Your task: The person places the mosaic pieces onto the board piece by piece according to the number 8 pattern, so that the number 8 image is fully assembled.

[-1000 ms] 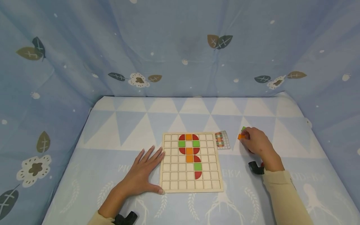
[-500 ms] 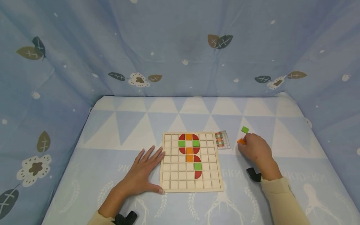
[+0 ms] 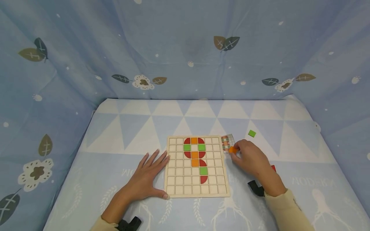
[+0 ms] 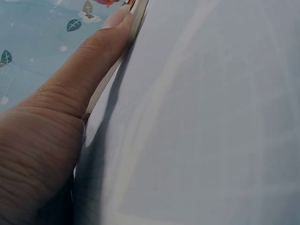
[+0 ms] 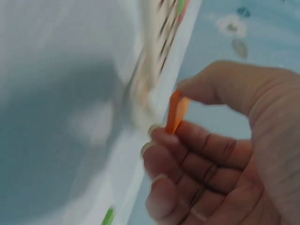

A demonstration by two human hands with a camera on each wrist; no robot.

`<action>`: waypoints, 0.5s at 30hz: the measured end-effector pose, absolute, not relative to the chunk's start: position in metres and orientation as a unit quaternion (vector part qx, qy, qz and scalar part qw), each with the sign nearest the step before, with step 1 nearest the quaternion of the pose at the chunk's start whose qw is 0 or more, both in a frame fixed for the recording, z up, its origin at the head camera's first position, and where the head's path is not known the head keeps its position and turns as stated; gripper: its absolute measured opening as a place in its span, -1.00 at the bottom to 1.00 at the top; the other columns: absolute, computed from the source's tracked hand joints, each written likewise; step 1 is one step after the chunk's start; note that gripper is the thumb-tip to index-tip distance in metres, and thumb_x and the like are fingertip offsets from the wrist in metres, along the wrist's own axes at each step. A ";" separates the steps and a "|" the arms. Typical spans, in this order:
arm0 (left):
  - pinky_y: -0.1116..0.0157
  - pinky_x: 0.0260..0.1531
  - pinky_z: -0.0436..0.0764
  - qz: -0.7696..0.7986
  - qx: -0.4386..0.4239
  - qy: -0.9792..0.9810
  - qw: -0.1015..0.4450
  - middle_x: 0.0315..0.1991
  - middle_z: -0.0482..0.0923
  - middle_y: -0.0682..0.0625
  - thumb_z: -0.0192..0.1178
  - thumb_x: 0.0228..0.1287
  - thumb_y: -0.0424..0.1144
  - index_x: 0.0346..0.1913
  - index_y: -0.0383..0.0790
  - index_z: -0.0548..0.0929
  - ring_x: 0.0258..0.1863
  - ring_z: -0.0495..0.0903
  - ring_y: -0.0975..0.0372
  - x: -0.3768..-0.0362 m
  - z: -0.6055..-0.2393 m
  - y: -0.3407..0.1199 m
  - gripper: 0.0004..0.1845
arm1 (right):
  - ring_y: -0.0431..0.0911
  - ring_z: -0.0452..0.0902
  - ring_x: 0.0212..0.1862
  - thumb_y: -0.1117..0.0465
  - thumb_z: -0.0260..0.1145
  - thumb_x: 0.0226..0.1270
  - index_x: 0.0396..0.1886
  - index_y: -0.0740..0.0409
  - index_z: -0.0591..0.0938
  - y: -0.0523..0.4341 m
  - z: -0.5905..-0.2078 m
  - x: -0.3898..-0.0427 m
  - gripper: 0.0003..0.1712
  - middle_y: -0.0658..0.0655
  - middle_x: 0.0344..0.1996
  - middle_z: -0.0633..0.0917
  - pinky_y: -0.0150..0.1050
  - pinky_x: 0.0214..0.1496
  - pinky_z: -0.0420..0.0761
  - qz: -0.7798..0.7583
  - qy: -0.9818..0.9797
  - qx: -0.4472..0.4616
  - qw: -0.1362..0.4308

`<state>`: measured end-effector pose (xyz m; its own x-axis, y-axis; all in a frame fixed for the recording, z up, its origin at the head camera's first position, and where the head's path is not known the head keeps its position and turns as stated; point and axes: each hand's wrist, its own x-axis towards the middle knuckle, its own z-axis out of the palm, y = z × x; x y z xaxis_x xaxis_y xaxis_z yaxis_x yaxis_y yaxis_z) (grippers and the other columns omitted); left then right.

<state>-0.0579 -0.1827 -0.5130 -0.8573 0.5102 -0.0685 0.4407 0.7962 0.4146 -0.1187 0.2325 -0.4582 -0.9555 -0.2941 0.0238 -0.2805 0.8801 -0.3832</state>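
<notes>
A wooden grid board [image 3: 179, 181] lies flat on the cloth with red quarter-round, orange square and green square tiles set in some of its cells. My left hand [image 3: 147, 179] rests spread along the board's left edge, and its thumb [image 4: 89, 65] touches that edge in the left wrist view. Between thumb and fingers my right hand [image 3: 250, 158] pinches an orange square tile [image 5: 177, 111], just right of the board. Partly behind that tile and hand is a small pattern card [image 3: 226, 143] at the board's upper right.
A loose green tile [image 3: 252, 133] lies on the cloth beyond my right hand. Part of a red tile [image 3: 273, 167] shows beside my right wrist. Blue printed curtains [image 3: 185, 48] close off the back and both sides of the table.
Having picked the orange tile off the cloth, my right hand has carried it left toward the board. The green tile and the red one are now uncovered. My left hand stays put.
</notes>
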 end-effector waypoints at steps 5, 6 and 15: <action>-0.07 0.58 -0.36 0.195 0.252 0.944 0.088 0.71 -0.15 0.13 0.28 -0.28 0.75 0.72 0.03 0.01 0.69 -0.30 0.08 -0.058 -0.514 -0.184 0.51 | -0.07 0.53 -0.14 0.14 0.52 0.27 -0.16 0.19 0.69 0.200 -0.458 -0.103 -0.74 0.02 -0.23 0.65 -0.13 -0.07 0.68 -0.181 0.952 -0.249 -0.002; -0.08 0.58 -0.36 0.196 0.252 0.943 0.088 0.71 -0.15 0.13 0.28 -0.28 0.74 0.72 0.02 0.01 0.69 -0.30 0.07 -0.058 -0.513 -0.184 0.51 | -0.08 0.53 -0.14 0.13 0.53 0.26 -0.17 0.17 0.70 0.193 -0.459 -0.101 -0.74 0.02 -0.23 0.65 -0.16 -0.07 0.68 -0.177 0.946 -0.270 -0.010; -0.09 0.57 -0.36 0.204 0.253 0.941 0.091 0.71 -0.15 0.14 0.31 -0.27 0.72 0.71 0.01 0.02 0.69 -0.30 0.07 -0.057 -0.512 -0.183 0.50 | -0.14 0.47 -0.18 0.09 0.57 0.22 -0.21 0.09 0.74 0.152 -0.475 -0.083 -0.75 -0.04 -0.24 0.63 -0.34 -0.21 0.62 -0.151 0.900 -0.408 -0.036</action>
